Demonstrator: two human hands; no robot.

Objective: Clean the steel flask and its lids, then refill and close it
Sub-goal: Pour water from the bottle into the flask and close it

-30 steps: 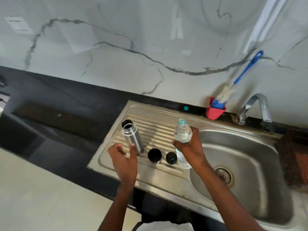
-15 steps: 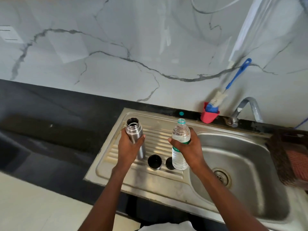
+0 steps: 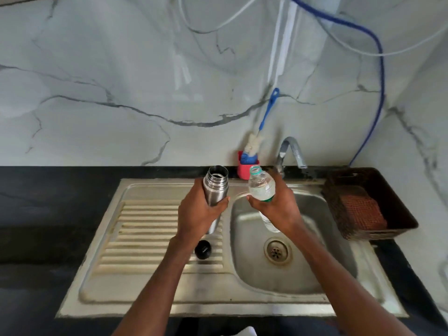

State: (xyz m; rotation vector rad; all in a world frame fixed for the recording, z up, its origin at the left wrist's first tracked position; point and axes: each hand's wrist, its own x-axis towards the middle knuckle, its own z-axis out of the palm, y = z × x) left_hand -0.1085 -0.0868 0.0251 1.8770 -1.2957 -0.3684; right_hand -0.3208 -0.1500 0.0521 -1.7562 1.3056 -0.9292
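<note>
Steel flask (image 3: pixel 215 190) lifted off the drainboard since a second ago, now held upright and open-mouthed beside the basin edge, ready for refilling.

Gripped around its middle by left hand (image 3: pixel 197 215), fingers curled; brushed steel body, threaded neck, no lid on. Uncapped water bottle (image 3: pixel 261 187) gripped in right hand (image 3: pixel 278 209) over the sink (image 3: pixel 315 275), tilted toward the flask. One black lid (image 3: pixel 202 249) lying on the drainboard below; second lid hidden.
</note>
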